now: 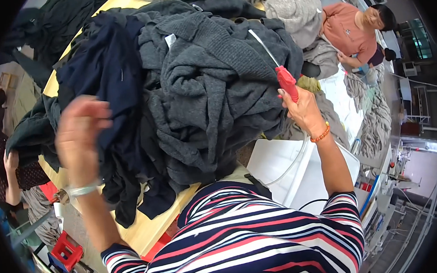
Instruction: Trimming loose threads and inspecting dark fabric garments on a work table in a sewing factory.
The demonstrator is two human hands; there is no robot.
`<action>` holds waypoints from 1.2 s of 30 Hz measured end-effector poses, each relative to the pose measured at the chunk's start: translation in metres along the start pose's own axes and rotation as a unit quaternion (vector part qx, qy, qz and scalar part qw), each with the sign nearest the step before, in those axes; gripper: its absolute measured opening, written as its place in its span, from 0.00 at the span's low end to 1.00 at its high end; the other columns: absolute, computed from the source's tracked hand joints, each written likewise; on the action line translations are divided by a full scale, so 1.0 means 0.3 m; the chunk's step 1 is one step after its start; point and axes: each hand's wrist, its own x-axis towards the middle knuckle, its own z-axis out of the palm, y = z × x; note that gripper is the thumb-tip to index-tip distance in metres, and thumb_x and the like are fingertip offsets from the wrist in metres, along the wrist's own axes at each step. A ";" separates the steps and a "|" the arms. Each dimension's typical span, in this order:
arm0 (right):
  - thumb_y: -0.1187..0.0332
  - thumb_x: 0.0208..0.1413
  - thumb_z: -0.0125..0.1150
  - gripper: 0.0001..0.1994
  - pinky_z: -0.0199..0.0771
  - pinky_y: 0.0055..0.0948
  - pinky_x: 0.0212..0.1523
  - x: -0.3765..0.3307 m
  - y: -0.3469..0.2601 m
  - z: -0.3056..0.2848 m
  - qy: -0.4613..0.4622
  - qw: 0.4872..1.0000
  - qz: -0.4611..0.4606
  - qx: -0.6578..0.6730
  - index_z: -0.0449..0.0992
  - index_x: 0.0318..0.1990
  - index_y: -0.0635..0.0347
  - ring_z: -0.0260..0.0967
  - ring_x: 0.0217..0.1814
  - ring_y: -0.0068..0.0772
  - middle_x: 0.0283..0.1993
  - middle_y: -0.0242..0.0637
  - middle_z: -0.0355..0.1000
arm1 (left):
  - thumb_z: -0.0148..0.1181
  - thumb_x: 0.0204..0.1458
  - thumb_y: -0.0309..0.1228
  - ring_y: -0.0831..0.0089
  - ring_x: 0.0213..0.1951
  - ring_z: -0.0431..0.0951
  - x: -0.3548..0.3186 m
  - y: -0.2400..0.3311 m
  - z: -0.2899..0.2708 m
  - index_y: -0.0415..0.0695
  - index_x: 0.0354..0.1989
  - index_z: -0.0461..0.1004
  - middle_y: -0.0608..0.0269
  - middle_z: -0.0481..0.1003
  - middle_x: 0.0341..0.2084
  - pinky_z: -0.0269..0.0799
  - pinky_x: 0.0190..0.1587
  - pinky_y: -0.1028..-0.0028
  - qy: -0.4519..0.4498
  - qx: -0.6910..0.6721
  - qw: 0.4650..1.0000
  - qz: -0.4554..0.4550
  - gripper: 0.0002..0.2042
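right hand (303,109) gripping red-handled tool (286,81) right of centre, nozzle (264,47) thus angling over grey knits (211,94); left hand (78,140) blurring near navy garment (107,75), frame left, grasp untellable.

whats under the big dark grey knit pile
Along the near edge of the dark grey knit pile, a pale yellow tabletop shows; the rest underneath is covered from view.

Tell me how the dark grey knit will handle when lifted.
The dark grey knit will probably be floppy, since it lies in loose, deep folds. Its ribbed band may stay slightly stiffer, as it creases less. It could drag its neighbour, being heaped against the navy fabric.
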 end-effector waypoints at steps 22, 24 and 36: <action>0.81 0.45 0.56 0.22 0.68 0.23 0.40 0.326 0.189 -0.070 -0.049 0.978 -0.033 0.200 0.71 0.52 0.65 0.66 0.32 0.24 0.40 0.37 0.75 | 0.58 0.41 0.25 0.59 0.26 0.74 0.269 -0.120 0.770 0.40 0.34 0.72 0.58 0.70 0.22 0.70 0.29 0.68 -0.167 0.415 0.826 0.342 0.09; 0.85 0.44 0.47 0.27 0.66 0.20 0.42 0.371 0.252 -0.137 0.017 0.982 0.002 0.186 0.70 0.56 0.64 0.65 0.36 0.21 0.47 0.33 0.74 | 0.63 0.41 0.30 0.63 0.26 0.74 0.116 -0.072 0.886 0.39 0.38 0.70 0.56 0.71 0.25 0.68 0.27 0.71 -0.314 0.402 0.807 0.297 0.16; 0.80 0.51 0.54 0.26 0.65 0.18 0.33 0.268 0.215 -0.150 0.065 0.991 -0.071 0.097 0.64 0.61 0.63 0.62 0.30 0.15 0.44 0.34 0.75 | 0.70 0.39 0.31 0.55 0.43 0.74 0.117 -0.147 0.758 0.40 0.45 0.73 0.51 0.72 0.41 0.70 0.44 0.66 0.123 0.530 0.811 0.215 0.22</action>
